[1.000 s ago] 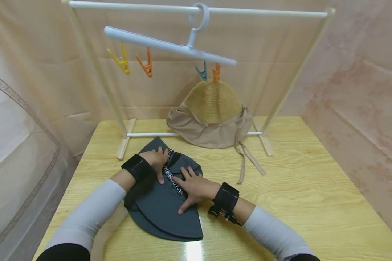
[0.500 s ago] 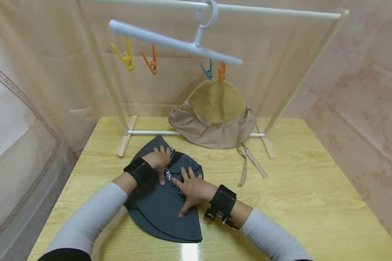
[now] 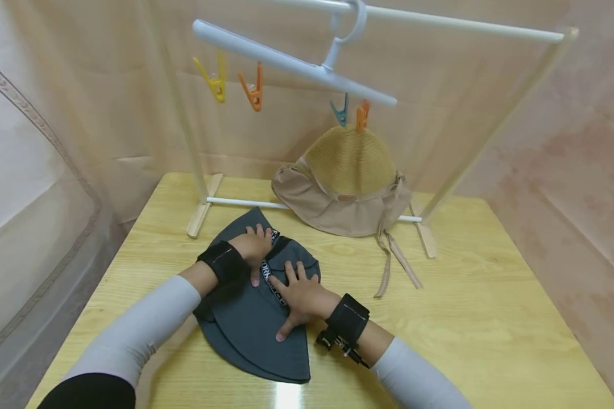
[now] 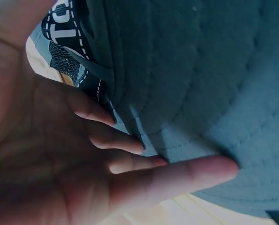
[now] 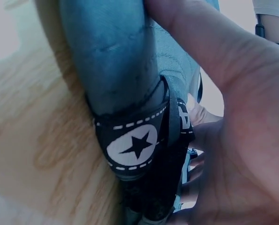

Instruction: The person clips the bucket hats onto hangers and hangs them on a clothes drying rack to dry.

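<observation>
A dark grey-blue bucket hat (image 3: 256,335) lies folded flat on the table, with a black band (image 5: 135,145) that carries white lettering and a star. My left hand (image 3: 252,247) rests on its upper left part, fingers spread over the brim. In the left wrist view the same fingers (image 4: 130,161) lie along the stitched brim. On the hat's right side, my right hand (image 3: 303,298) presses down with straight, spread fingers. The right wrist view shows that hand's palm (image 5: 256,126) alongside the band and the rounded edge of the fabric.
Behind the hat stands a rack with a white top bar (image 3: 455,23). A tilted white hanger (image 3: 291,63) hangs from it with yellow, orange and blue clips. One orange clip (image 3: 362,115) meets the crown of a straw hat (image 3: 355,162) with a beige brim and ties.
Both hands stay on the bucket hat with hardly any movement. The head view has shifted a little, so the rack and hanger appear farther right.
</observation>
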{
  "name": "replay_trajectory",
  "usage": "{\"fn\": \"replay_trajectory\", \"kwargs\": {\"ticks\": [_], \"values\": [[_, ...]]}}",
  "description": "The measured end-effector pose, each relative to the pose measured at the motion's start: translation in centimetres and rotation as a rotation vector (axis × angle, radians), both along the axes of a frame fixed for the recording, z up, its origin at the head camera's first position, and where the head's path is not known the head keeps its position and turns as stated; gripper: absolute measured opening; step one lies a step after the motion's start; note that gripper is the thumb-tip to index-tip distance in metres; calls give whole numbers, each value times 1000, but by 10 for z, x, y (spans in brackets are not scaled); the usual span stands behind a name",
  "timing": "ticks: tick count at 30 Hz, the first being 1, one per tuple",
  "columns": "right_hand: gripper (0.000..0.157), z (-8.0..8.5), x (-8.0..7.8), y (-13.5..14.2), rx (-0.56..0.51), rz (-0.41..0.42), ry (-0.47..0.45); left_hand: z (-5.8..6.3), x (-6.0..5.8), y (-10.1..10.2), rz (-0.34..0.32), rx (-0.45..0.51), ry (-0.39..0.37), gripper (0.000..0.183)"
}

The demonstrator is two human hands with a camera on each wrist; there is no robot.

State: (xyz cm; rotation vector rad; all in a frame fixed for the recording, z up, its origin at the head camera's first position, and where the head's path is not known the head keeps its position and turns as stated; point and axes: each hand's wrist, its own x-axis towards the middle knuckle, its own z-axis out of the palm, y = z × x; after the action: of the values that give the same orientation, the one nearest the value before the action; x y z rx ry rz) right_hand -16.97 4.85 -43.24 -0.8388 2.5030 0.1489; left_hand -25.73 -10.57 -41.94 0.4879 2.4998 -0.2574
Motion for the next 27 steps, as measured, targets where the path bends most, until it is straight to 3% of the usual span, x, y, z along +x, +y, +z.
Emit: {"fn": "replay_trajectory", "kwargs": {"ticks": [6,11,17,21,27], "values": [[123,2,-7,-1,-45,6,-1,7,-4,-4,23,1,16,137],[118,0,-9,13,-119,-31,-12,9,-6,-6,11,81,23,136],[105,3,-10,23,-207,25,19,8,-3,-16,75,211,13,121],[99,2,-9,26,-263,48,56,6,-1,-24,75,301,42,112],[97,-2,-7,29,-307,53,57,1,0,-30,76,355,91,110]]}}
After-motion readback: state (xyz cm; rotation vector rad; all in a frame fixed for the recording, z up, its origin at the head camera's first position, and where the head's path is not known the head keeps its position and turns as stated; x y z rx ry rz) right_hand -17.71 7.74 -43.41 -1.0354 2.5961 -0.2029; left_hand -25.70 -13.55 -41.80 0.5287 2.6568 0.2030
